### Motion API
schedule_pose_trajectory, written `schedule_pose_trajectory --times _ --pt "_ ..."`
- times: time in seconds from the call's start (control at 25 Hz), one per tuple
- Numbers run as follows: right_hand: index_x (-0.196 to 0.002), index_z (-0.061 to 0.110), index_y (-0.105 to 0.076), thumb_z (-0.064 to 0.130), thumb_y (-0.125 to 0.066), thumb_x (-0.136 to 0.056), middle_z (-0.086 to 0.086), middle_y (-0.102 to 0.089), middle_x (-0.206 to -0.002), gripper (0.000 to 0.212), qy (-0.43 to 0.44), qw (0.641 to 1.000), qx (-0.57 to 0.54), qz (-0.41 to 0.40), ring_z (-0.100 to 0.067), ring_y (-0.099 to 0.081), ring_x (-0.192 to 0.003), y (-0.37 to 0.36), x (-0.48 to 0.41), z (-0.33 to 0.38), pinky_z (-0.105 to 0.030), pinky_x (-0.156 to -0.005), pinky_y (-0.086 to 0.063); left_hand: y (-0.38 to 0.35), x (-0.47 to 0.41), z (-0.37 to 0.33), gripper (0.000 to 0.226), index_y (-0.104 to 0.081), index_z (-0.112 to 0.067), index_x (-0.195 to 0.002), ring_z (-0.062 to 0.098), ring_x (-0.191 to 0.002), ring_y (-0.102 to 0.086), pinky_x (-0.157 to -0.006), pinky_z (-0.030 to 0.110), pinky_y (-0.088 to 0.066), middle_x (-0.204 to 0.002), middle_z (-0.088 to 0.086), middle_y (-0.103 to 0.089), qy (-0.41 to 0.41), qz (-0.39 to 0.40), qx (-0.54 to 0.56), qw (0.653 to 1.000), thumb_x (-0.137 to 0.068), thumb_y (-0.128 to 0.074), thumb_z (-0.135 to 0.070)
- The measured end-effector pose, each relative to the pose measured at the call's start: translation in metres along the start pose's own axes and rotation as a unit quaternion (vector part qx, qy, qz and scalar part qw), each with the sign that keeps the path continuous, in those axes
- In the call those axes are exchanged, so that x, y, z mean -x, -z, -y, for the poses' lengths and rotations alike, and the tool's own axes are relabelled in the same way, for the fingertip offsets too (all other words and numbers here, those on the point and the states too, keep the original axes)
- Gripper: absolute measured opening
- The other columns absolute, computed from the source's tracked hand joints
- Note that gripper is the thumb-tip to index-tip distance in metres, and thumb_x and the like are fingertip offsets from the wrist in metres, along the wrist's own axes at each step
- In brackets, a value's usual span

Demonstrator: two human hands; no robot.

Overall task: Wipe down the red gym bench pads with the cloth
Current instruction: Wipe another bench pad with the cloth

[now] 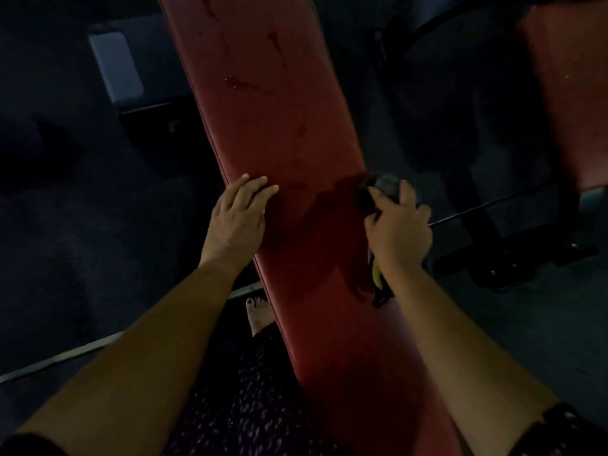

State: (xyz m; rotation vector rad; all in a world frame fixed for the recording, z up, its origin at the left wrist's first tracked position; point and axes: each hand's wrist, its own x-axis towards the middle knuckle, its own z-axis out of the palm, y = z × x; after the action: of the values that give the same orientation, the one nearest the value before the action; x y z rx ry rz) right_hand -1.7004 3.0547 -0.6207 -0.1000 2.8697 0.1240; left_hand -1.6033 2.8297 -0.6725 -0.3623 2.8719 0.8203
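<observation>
The long red bench pad (283,136) runs diagonally through the dim room, its vinyl scuffed, with darker streaks and a glossy smear toward its far end. Halfway along it, a wet-looking dark patch spreads across the surface between the two hands. The left hand (238,213) lies flat and open on the pad's left edge, fingers stretched out, gripping nothing. The right hand (399,225) is closed around a bunched grey cloth (383,189), pressing it on the pad's right edge; a yellow-and-dark strip of it trails below the wrist. A second red pad (572,93) stands off to the right. A bare foot (258,312) shows just left of the bench.
</observation>
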Motion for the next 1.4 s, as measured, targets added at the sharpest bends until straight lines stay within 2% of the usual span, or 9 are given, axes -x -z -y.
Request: schedule_pose_trajectory --times 0.12,0.32,0.52,0.76,0.88,0.96,1.16,1.32,1.4 --pt "-0.136 0.040 -0.053 0.029 -0.056 -0.091 -0.002 -0.029 -0.154 0.046 -0.004 1.000 -0.017 -0.020 -0.035 -0.045 -0.111 -0.001 0.002 0.023 -0.043 -0.079 -0.049 -0.009 0.004 0.004 0.051 -0.042 -0.020 -0.147 0.023 -0.148 -0.021 -0.116 0.048 -0.030 -0.155 0.001 -0.036 -0.008 -0.011 0.011 1.000 -0.099 -0.048 -0.006" --pt "-0.106 0.028 -0.071 0.029 -0.067 -0.078 -0.009 -0.054 -0.137 0.028 0.229 0.971 0.014 -0.067 -0.032 -0.058 -0.083 -0.017 0.071 0.101 -0.034 -0.055 -0.048 0.013 -0.003 0.016 0.050 -0.061 -0.017 -0.132 0.015 -0.137 -0.043 -0.108 0.027 -0.035 -0.145 0.000 -0.051 0.030 -0.061 0.172 0.983 -0.091 -0.046 0.007" --pt "-0.091 0.023 -0.073 0.029 -0.065 -0.083 -0.009 -0.058 -0.134 0.013 0.378 0.921 0.021 -0.095 -0.033 -0.058 -0.080 -0.019 0.054 0.125 -0.035 -0.054 -0.050 0.024 -0.013 0.034 0.051 -0.048 -0.022 -0.144 0.024 -0.141 -0.037 -0.113 0.039 -0.036 -0.154 -0.001 -0.038 0.032 -0.033 0.174 0.984 -0.097 -0.049 -0.003" --pt "-0.126 0.043 -0.061 0.031 -0.063 -0.081 -0.002 -0.044 -0.147 0.047 0.195 0.971 0.051 -0.129 -0.036 -0.052 -0.101 -0.006 -0.022 0.044 -0.040 -0.070 -0.050 -0.027 0.002 -0.029 0.064 -0.016 -0.007 -0.155 0.029 -0.151 -0.002 -0.121 0.044 -0.002 -0.163 0.014 -0.008 0.138 -0.059 0.059 0.987 -0.103 -0.031 -0.040" --pt "-0.131 0.042 -0.057 0.032 -0.058 -0.088 0.001 -0.037 -0.149 0.044 0.127 0.986 0.027 -0.104 -0.035 -0.048 -0.110 -0.001 -0.055 0.016 -0.042 -0.078 -0.049 -0.061 0.020 -0.061 0.071 -0.019 -0.004 -0.154 0.030 -0.151 -0.007 -0.121 0.048 -0.001 -0.162 0.016 -0.013 0.150 -0.112 -0.006 0.982 -0.099 -0.025 -0.049" --pt "-0.129 0.041 -0.059 0.030 -0.060 -0.088 0.000 -0.040 -0.148 0.043 0.185 0.976 -0.001 -0.113 -0.036 -0.049 -0.112 0.001 -0.073 0.015 -0.042 -0.079 -0.051 -0.070 0.025 -0.063 0.071 -0.026 -0.008 -0.153 0.030 -0.150 -0.014 -0.121 0.049 -0.004 -0.161 0.014 -0.021 0.112 -0.129 -0.070 0.983 -0.097 -0.027 -0.052" --pt "-0.120 0.041 -0.066 0.024 -0.067 -0.081 -0.003 -0.050 -0.142 0.042 0.610 0.782 0.077 -0.097 -0.037 -0.056 -0.106 0.022 -0.097 0.077 -0.044 -0.073 -0.054 -0.074 0.033 -0.062 0.061 -0.044 -0.022 -0.146 0.023 -0.142 -0.037 -0.118 0.043 -0.014 -0.150 0.002 -0.046 -0.167 -0.081 -0.137 0.973 -0.095 -0.033 -0.053" --pt "-0.130 0.052 -0.052 0.035 -0.058 -0.091 0.009 -0.032 -0.154 0.043 0.735 0.642 0.213 -0.051 -0.027 -0.046 -0.115 0.037 -0.074 0.159 -0.040 -0.081 -0.044 -0.072 0.032 -0.062 0.061 -0.041 -0.023 -0.148 0.018 -0.143 -0.035 -0.119 0.037 -0.013 -0.152 -0.002 -0.042 -0.163 -0.057 -0.128 0.977 -0.095 -0.034 -0.052" --pt "-0.134 0.054 -0.046 0.039 -0.053 -0.094 0.010 -0.025 -0.157 0.044 0.745 0.620 0.239 -0.064 -0.026 -0.042 -0.120 0.037 -0.067 0.174 -0.039 -0.082 -0.042 -0.071 0.032 -0.062 0.062 -0.037 -0.024 -0.150 0.017 -0.145 -0.030 -0.120 0.036 -0.009 -0.155 -0.002 -0.037 -0.146 -0.063 -0.132 0.978 -0.095 -0.033 -0.053"
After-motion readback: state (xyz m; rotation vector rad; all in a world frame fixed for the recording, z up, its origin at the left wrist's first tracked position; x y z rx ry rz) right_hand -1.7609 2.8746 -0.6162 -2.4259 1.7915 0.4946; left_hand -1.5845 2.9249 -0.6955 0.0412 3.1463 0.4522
